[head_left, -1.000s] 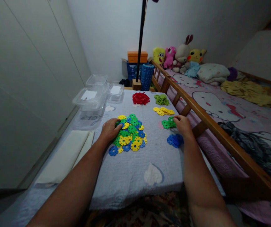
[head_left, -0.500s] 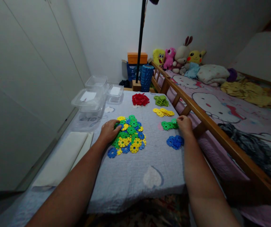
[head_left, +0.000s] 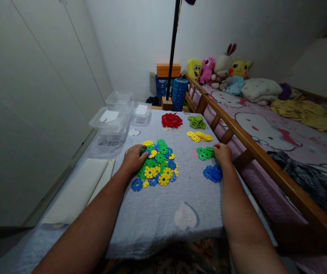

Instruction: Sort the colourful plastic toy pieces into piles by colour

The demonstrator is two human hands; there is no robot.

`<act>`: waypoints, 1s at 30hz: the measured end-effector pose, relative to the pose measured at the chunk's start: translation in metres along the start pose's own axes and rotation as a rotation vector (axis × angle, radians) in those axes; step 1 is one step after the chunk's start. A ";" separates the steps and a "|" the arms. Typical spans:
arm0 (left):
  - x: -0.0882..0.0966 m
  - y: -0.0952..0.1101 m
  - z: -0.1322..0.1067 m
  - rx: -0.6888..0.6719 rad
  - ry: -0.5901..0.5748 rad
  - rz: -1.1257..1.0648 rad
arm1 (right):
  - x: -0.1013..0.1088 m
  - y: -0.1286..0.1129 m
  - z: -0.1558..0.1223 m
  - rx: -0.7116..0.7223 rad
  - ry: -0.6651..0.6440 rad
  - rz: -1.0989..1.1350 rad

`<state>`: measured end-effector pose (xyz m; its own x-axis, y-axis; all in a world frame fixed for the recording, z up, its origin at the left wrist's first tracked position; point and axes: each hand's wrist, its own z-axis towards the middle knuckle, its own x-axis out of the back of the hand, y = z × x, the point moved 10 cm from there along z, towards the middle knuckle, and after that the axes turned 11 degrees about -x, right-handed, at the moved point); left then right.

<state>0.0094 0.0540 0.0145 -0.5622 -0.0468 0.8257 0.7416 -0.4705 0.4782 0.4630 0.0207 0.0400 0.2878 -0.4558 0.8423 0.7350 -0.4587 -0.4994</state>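
A mixed heap of flower-shaped interlocking plastic discs (head_left: 160, 163) in green, yellow and blue lies mid-table. My left hand (head_left: 134, 159) rests on the heap's left edge, its thumb apart from the fingers and discs just beneath; some fingertips are hidden. At the right, my right hand (head_left: 223, 153) has its fingers pinched together on the right end of a small pile of green discs (head_left: 205, 153). Closer to me sits a pile of blue discs (head_left: 212, 173), beside my right wrist. Beyond the green pile lie yellow discs (head_left: 199, 136).
Farther back are red pieces (head_left: 172, 120) and light green pieces (head_left: 197, 122). Clear plastic boxes (head_left: 109, 121) stand at back left, near a folded cream cloth (head_left: 76, 190). A wooden bed rail (head_left: 237, 131) borders the table's right side.
The view has shifted slightly, so everything appears a little to the right. The green disc at my right fingertips now lies against the green pile. My left hand stays on the heap.
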 end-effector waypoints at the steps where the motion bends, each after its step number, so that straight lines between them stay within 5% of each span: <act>1: 0.000 0.000 0.000 0.002 -0.001 0.000 | 0.002 -0.004 -0.002 0.019 0.003 0.011; 6: 0.001 0.001 0.000 0.016 -0.003 -0.017 | 0.002 -0.052 -0.026 0.201 -0.027 0.114; 14: 0.004 0.002 -0.001 0.005 0.031 -0.045 | -0.050 -0.154 -0.129 0.645 -0.402 0.167; 20: 0.005 0.004 -0.001 -0.012 0.045 -0.055 | -0.064 -0.177 -0.160 0.739 -0.428 0.135; 30: 0.005 0.005 -0.001 -0.002 0.038 -0.039 | -0.080 -0.188 -0.166 0.751 -0.411 0.064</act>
<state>0.0098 0.0504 0.0206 -0.6044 -0.0617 0.7943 0.7181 -0.4740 0.5096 0.2001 0.0163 0.0327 0.4353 -0.0841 0.8963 0.8797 0.2516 -0.4036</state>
